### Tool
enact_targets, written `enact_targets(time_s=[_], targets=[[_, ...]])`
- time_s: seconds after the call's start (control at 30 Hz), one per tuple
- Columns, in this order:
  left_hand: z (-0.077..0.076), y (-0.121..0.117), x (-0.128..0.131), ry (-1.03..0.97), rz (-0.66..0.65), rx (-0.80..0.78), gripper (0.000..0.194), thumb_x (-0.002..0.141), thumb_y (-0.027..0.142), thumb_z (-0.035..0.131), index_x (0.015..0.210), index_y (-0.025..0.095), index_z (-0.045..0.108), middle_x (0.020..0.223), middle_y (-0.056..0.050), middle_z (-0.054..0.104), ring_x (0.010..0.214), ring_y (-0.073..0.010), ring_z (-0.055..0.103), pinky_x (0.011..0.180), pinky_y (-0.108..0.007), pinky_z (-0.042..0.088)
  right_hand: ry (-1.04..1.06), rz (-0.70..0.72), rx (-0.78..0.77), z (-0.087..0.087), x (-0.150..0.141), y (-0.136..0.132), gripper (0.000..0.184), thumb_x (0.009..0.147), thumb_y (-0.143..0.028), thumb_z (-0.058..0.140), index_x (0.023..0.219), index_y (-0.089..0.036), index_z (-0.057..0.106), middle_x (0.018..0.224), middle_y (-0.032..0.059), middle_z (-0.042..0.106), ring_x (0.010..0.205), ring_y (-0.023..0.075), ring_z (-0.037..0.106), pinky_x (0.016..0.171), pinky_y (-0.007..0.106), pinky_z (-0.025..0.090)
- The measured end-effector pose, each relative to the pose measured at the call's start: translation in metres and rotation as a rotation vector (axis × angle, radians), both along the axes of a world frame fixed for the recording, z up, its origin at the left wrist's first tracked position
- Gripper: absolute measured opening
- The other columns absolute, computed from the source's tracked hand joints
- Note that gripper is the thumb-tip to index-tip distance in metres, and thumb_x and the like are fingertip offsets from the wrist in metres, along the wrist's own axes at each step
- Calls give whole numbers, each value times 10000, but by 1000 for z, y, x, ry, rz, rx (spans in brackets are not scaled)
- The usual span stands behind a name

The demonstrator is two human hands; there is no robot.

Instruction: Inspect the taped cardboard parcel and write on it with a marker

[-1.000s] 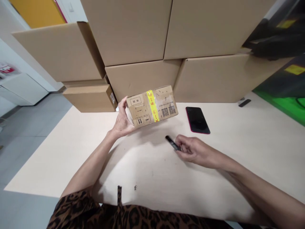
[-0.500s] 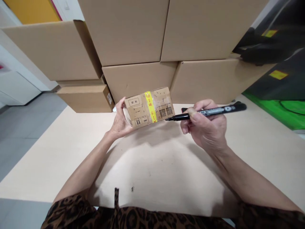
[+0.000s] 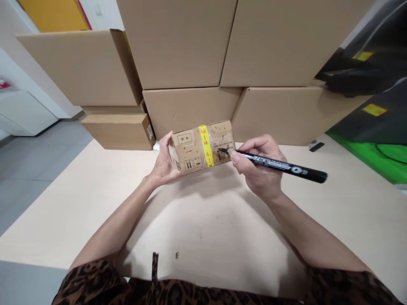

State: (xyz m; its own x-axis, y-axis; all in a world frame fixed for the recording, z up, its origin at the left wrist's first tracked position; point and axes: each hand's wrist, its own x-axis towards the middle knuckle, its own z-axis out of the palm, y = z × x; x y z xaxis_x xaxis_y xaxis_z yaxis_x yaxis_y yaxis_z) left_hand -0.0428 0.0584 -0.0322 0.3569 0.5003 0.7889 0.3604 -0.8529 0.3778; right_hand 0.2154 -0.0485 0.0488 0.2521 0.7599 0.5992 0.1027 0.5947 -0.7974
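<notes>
A small cardboard box [image 3: 190, 150] is tilted above the table, its printed side facing me. Yellow tape [image 3: 206, 146] with red marks runs across that side. My left hand [image 3: 163, 163] grips the box by its left end, thumb along the bottom and fingers partly hidden behind. Between the thumb and fingers of my right hand [image 3: 262, 163] is a black marker pen [image 3: 282, 166], uncapped, its tip over the printing right of the tape. Whether the tip touches the cardboard I cannot tell.
Large cardboard boxes [image 3: 178, 46] are stacked along the back of the light table [image 3: 203, 237]. A flatter box [image 3: 117, 131] stands at the left. A small black object [image 3: 317, 147] lies at the right, near a green surface [image 3: 372, 152].
My right hand has moved left and swung the marker, bringing its tip from below the box's edge to over its printed side. The box stays in my left hand.
</notes>
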Motion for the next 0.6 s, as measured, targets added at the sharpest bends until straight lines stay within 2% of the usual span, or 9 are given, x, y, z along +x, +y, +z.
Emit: enact_targets(time_s=[0.1,0.2,0.33,0.5,0.6], targets=[[-2,1,0,4,7,4,1451,599,655,987,1702,314,108,1563,-189,424,1412,-397,556,1182,-663,505,-99,-36,-29,2,-1,2,271,816,-373,834,733,-276,596,504,-96,507,420,96,398,424,267,306],[-3,1,-1,6,16,10,1439,610,665,978,1703,325,106,1583,-188,401,1406,-392,561,1183,-659,507,-187,-56,-4,5,-3,2,236,825,-337,786,694,-256,607,533,-81,555,453,97,448,455,258,358],[-5,0,-1,15,16,7,1431,625,648,978,1706,326,97,1581,-190,398,1408,-398,558,1185,-674,503,-239,-126,102,8,-8,5,166,836,-272,757,721,-247,640,587,-76,593,501,93,495,492,249,398],[-4,-1,-1,11,1,15,1409,629,618,989,1701,323,123,1602,-198,363,1460,-418,515,1208,-681,484,-339,-27,73,11,-13,13,221,865,-229,722,690,-234,586,592,-82,540,504,76,455,491,231,385],[-3,-1,-2,15,-15,0,1406,630,613,991,1697,320,125,1600,-205,367,1469,-427,509,1216,-688,474,-395,-12,33,13,-9,8,246,872,-241,719,680,-241,565,585,-77,531,495,83,441,475,240,373]])
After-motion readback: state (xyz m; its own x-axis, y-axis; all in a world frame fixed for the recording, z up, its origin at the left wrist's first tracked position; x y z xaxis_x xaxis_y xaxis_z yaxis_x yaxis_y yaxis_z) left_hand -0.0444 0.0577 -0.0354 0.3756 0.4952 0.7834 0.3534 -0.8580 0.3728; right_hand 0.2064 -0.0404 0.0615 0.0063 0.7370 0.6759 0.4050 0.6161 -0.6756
